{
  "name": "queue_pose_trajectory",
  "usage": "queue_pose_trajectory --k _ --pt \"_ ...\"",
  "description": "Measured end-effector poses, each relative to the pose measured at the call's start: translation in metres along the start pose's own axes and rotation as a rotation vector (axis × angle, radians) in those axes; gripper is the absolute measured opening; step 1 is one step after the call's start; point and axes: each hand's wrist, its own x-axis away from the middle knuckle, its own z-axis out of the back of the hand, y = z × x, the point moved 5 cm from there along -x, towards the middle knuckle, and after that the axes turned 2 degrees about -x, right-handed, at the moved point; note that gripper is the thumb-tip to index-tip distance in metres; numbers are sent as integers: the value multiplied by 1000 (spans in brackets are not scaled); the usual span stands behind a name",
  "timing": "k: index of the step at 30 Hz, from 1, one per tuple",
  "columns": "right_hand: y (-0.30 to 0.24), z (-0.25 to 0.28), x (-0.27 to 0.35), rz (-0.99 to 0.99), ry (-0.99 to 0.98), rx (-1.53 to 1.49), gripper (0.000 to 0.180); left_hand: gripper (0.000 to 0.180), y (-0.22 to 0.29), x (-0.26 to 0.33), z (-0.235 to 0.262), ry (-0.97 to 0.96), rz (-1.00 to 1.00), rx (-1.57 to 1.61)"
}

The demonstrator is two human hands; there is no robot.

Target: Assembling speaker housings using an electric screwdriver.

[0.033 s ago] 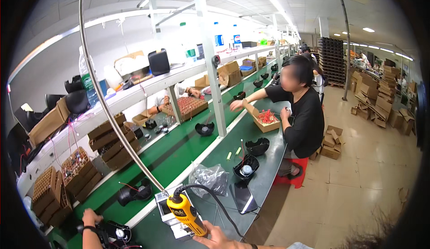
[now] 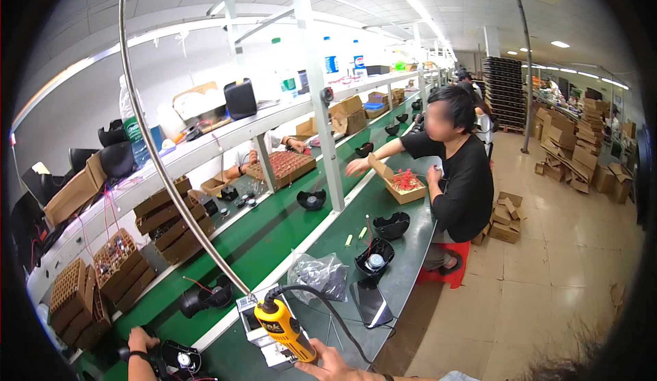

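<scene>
Yellow tool: the yellow corded tool (image 2: 284, 332) is in front of the white box (image 2: 279, 359) on the counter (image 2: 407, 261), cord end up, its upper end at the foot of the metal rod (image 2: 171, 182); working tip not visible
Right hand: the right hand (image 2: 332, 367) grasps the tool's lower end, thumb and fingers around it
Left hand: the left hand (image 2: 142, 340) is at the black housing (image 2: 169, 351), at the lower left by the green belt (image 2: 263, 227); whether its fingers grip or merely rest, cannot tell
Housing: hollow side shows, with a round pale-centred part (image 2: 183, 360) inside; lower portion cut off by the view
Handling, tool: a firm hold low on the body should steady it best; keep its axis straight, let the rod bear the weight
Handling, cord: the black cord (image 2: 328, 297) loops to the right; best kept off the fingers and slack
Handling, housing: brace it by the outer shell, clear of the round part and any wires
Change, left hand: slightly lower than in the earlier frame
Change, right hand and tool: practically none
Change, co-worker: outstretched hand (image 2: 356, 167) a little lower
</scene>
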Motion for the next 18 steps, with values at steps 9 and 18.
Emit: queue_pose_trajectory --k 9,18 --pt "-80 5 6 -192 26 -95 50 79 -33 -48 -81 -267 0 -196" --pt "-69 2 5 160 206 -12 47 69 5 -42 13 34 -171 -206"
